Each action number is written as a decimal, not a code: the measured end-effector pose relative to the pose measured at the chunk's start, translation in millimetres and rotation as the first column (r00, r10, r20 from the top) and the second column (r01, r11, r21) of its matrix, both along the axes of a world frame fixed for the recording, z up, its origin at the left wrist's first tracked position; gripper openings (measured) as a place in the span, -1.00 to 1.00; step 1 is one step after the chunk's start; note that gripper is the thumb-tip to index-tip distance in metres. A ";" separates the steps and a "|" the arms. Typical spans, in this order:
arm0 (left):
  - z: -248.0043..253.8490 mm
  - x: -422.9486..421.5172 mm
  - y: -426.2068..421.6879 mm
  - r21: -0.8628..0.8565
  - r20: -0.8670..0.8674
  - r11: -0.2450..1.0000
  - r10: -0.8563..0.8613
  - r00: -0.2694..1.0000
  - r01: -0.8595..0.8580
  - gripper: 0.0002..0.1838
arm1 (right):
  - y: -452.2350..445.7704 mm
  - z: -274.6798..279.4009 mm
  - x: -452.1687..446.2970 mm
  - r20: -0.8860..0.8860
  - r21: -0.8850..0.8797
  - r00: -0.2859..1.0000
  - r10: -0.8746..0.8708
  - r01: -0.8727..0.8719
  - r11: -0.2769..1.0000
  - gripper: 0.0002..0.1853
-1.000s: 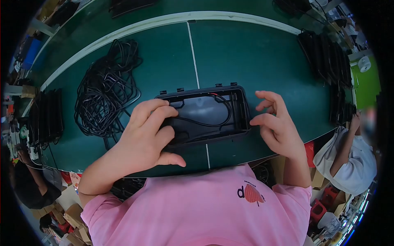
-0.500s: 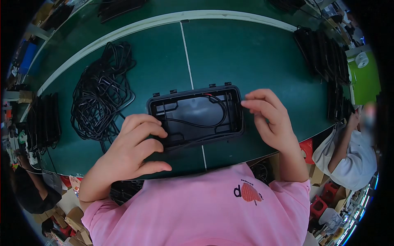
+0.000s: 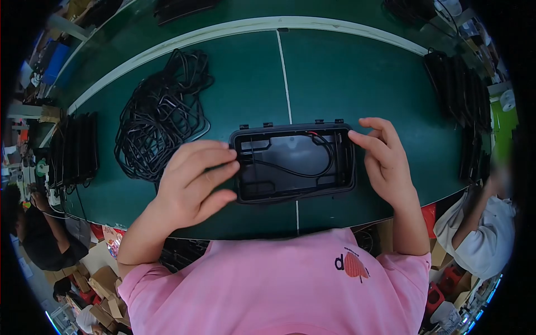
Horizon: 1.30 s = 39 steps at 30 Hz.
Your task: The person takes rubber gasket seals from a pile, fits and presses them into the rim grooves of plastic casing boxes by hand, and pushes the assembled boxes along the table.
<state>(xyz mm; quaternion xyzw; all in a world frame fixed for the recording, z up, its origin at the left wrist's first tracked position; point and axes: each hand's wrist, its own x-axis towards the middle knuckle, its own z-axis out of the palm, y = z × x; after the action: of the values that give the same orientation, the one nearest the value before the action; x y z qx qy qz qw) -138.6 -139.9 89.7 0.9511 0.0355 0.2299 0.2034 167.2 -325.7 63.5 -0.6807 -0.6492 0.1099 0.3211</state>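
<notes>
A black rectangular plastic box [image 3: 290,192] with hinge tabs along its far edge lies open side up in front of me. Inside it, a black cable [image 3: 290,170] curves round from the left wall and ends in a red-tipped wire near the far right. My left hand [image 3: 195,178] is at the box's left wall, fingers apart, fingertips at the rim and thumb lower down. On the other side, my right hand [image 3: 388,162] has its index fingertip at the far right corner, with the other fingers loosely bent and the thumb away from the box.
A tangled heap of black cable [image 3: 162,117] lies on the green table [image 3: 357,72] at the left. Stacks of black parts stand at the left edge [image 3: 75,148] and right edge [image 3: 458,89]. Other people [image 3: 483,223] sit at both sides, among cardboard boxes and red stools.
The whole view has shifted, so everything appears further right. The box sits slightly straighter. My left fingers have moved up along its left rim, and my right index finger stays by the right corner.
</notes>
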 end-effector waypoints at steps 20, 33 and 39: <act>-20.1 -4.0 -0.5 0.228 0.027 0.973 -0.055 0.998 0.048 -0.60 | -18.1 -0.9 -10.1 0.107 0.039 0.994 0.009 -0.013 0.999 -0.46; -19.7 -11.1 -23.2 0.208 0.076 0.978 -0.028 0.997 0.012 -0.44 | -39.6 -0.6 -17.6 0.123 0.118 0.987 0.101 -0.115 0.986 -0.60; -22.4 -12.1 -27.8 0.208 0.077 0.978 -0.003 0.997 -0.013 -0.52 | -43.9 10.2 -29.4 0.214 0.081 0.966 0.148 -0.168 0.982 -0.42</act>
<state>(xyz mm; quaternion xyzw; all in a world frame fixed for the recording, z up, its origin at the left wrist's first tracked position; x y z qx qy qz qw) -150.8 -167.7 67.4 0.9575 0.0059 0.2693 0.1033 137.8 -369.5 73.8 -0.6179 -0.7360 0.0314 0.2749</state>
